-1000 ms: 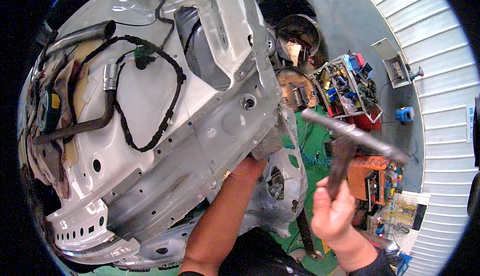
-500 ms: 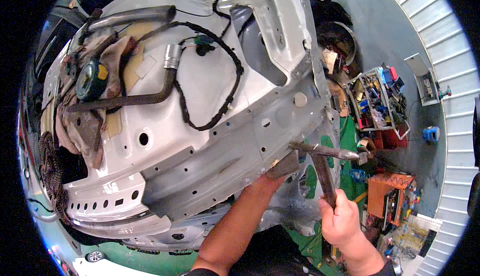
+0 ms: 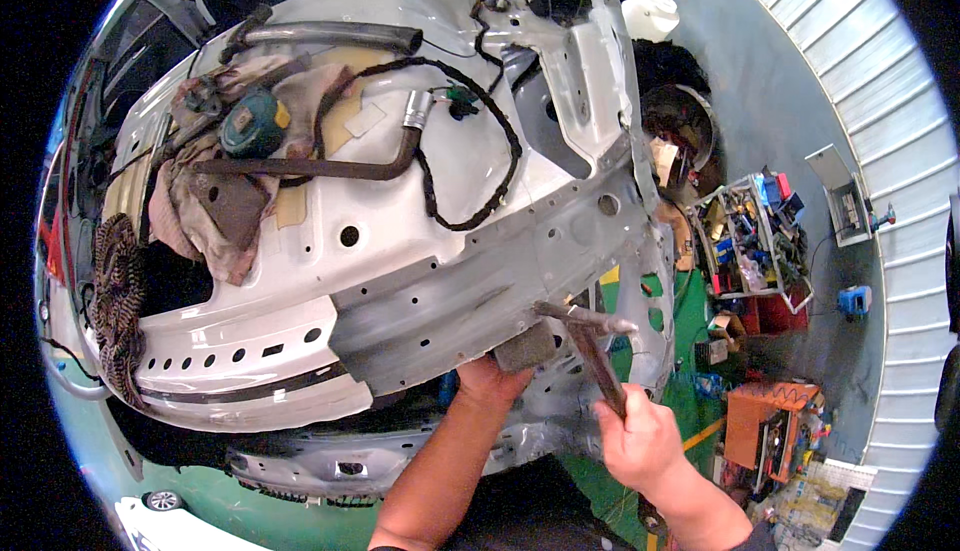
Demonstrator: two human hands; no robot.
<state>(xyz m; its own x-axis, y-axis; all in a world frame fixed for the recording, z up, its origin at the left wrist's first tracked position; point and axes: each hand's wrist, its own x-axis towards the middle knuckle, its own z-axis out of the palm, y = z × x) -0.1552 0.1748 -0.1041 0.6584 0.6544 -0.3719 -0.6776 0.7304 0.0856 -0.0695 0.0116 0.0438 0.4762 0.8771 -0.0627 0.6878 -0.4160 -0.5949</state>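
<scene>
My right hand [image 3: 640,439] is wrapped round the handle of a body hammer [image 3: 597,366]. The hammer's head lies close to the lower edge of a bare grey metal car panel [image 3: 470,286]; whether it touches cannot be told. Beneath that edge, my left hand [image 3: 492,379] grips a dark grey dolly block [image 3: 526,347], its fingers partly hidden behind the block and panel.
On the white body section lie a bent socket wrench [image 3: 320,167], a green tape measure [image 3: 254,123], a rag [image 3: 165,216] and a black wiring harness [image 3: 513,156]. A braided rope [image 3: 118,281] hangs at left. A tool cart [image 3: 755,241] and orange cabinet [image 3: 750,426] stand right.
The panel has shifted rightward and up in view. My right hand and the hammer have moved left; my left hand and the dolly block are now lower, and more of the hand shows.
</scene>
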